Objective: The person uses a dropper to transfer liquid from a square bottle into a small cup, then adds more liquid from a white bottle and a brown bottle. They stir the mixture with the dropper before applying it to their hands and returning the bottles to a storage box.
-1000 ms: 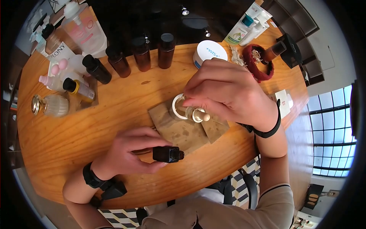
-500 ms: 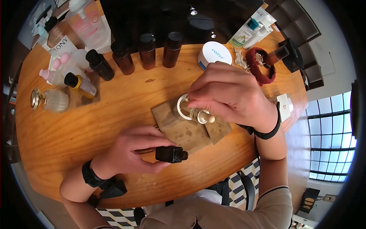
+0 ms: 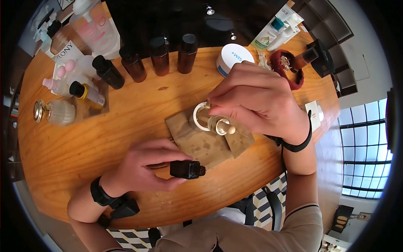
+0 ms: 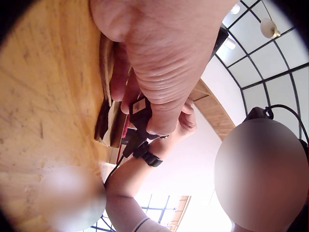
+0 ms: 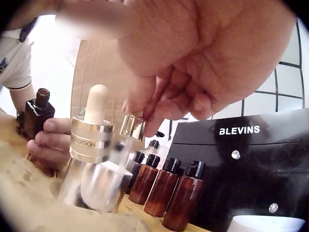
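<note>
My right hand (image 3: 260,98) pinches a gold-collared dropper (image 5: 133,126) between thumb and fingers, which hide its top. Its clear glass tube points down over a small white-rimmed jar (image 3: 196,122). Against that jar stands a dropper bottle (image 5: 91,140) with a gold collar and a cream rubber bulb. Nearer the body, my left hand (image 3: 145,166) holds a dark square glass bottle (image 3: 182,169) between thumb and fingers. The bottle has no cap on, and the right wrist view shows its bare neck upward.
Stained brown paper (image 3: 199,147) lies under the jar. Several amber bottles (image 3: 159,61) line the back before a black cabinet (image 5: 241,159). A white round tub (image 3: 233,59) and a dark red ring-shaped holder (image 3: 287,80) stand back right; pump bottles (image 3: 94,29) stand back left.
The head view has shifted slightly. Both hands keep their hold and stay in nearly the same places.
</note>
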Demonstrator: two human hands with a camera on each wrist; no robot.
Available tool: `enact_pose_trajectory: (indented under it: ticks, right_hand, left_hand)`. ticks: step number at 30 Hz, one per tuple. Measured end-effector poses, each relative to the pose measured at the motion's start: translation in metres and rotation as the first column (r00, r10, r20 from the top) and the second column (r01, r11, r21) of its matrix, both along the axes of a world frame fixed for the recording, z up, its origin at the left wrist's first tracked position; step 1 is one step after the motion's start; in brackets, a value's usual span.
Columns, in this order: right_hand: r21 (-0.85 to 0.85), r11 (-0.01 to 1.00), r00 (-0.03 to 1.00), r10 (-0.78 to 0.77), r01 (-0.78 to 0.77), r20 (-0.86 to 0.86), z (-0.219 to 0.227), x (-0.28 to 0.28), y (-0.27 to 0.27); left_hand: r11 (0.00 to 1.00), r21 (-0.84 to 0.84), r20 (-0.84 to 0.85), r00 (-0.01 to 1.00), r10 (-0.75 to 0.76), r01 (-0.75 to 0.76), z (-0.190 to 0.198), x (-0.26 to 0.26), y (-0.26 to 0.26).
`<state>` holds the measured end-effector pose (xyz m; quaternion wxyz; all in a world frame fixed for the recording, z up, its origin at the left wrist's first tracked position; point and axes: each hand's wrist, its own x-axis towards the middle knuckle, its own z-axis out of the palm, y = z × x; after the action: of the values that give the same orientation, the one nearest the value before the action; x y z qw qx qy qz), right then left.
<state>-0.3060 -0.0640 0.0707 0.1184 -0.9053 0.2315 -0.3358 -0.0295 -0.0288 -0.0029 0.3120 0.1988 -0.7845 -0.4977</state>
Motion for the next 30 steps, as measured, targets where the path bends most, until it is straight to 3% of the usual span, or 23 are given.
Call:
enact_pose_trajectory:
  ticks: [20, 30]
  right_hand:
    - [0.135, 0.990, 0.999, -0.034, 0.032, 0.015, 0.010, -0.001, 0.006]
    - [0.105, 0.994, 0.998, -0.012, 0.018, -0.056, -0.004, 0.006, 0.002]
  left_hand:
    - [0.999, 0.040, -0.026, 0.999, 0.026, -0.025, -0.001, -0.002, 0.002]
    - [1.000, 0.015, -0.017, 1.000, 0.023, -0.023, -0.002, -0.003, 0.001]
